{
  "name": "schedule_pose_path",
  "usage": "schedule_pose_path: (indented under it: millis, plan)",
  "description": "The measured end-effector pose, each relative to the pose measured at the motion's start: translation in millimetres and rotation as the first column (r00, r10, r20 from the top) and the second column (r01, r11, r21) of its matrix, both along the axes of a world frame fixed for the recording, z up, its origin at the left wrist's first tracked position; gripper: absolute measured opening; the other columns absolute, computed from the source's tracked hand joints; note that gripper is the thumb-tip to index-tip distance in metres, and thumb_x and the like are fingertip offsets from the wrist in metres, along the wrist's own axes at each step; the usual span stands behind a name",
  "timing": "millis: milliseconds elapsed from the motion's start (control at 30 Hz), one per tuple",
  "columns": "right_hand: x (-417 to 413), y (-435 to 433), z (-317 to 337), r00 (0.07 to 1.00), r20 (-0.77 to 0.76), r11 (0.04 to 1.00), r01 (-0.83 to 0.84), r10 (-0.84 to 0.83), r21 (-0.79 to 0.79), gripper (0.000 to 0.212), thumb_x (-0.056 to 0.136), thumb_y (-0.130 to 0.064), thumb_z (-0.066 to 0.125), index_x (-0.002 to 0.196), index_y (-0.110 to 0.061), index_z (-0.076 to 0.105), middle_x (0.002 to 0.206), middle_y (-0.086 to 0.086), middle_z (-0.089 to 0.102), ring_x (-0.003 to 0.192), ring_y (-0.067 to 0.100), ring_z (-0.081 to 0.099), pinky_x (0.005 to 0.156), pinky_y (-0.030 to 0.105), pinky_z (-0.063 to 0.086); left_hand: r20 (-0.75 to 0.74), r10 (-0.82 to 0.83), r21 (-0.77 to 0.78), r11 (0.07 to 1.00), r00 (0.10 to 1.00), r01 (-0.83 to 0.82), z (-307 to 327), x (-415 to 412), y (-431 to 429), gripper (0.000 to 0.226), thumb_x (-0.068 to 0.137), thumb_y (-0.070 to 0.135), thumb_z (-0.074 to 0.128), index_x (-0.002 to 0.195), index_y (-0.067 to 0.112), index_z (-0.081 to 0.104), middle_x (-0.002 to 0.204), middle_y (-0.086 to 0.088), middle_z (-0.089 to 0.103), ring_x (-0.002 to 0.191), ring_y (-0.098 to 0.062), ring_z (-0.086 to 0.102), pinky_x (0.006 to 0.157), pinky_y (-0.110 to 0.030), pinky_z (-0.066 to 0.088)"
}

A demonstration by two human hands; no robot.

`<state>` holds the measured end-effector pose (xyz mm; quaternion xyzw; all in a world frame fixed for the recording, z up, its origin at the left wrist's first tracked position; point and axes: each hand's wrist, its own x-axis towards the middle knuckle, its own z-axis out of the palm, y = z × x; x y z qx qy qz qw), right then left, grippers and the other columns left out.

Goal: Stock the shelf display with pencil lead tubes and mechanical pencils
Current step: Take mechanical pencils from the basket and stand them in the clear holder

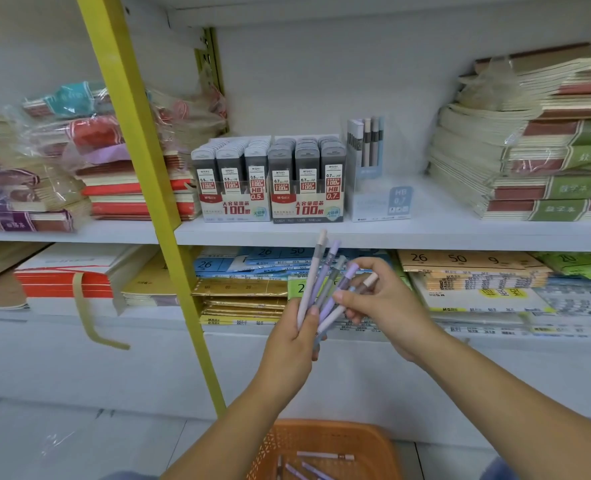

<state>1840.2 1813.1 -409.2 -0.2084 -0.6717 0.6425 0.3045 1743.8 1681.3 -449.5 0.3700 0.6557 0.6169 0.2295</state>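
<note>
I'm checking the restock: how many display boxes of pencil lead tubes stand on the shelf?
2. The 0.5 box stands on the middle shelf; the 0.7 box stands directly to its right, next to the pencil stand. Others behind them may be hidden.

Stationery shop: shelves [391,233] stacked with wrapped notebooks [543,168], lead-tube display boxes [270,181].

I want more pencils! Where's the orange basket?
The orange basket is at the bottom centre of the head view, below the left hand and right hand, in front of the shelf unit, with pencils inside.
</note>
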Motion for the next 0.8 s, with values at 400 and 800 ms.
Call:
schedule_pose_path:
  millis: [400,800]
  plan:
    - [-2.8,-10.5,19.0,0.992,-0.122,0.986,-0.043,0.023,-0.160,0.008,0.095,-0.005,0.058,0.103,-0.005,0.059,0.093,0.014,0.066,0.075,0.020,0.068,0.068,0.028,0.058,0.050,0.202,0.127,0.970,0.978,-0.207,9.8,-3.0,10.5,0.013,0.105,0.037,0.045,0.103,0.035,0.058,0.071,0.017,0.057,0.055,0.001,0.048,0.049,-0.019,0.040]
    - [10.9,44.2,145.2,0.933,-0.343,0.952,0.195,-0.106,0.236,0.028,0.091,-0.008,0.063,0.108,-0.028,0.053,0.091,0.005,0.075,0.089,0.019,0.073,0.071,0.027,0.059,-0.094,0.265,0.282,0.932,0.960,-0.230,115.0,-26.3,35.7,0.016,0.104,0.042,0.043,0.101,0.049,0.056,0.073,0.017,0.061,0.056,-0.002,0.049,0.048,-0.024,0.041]
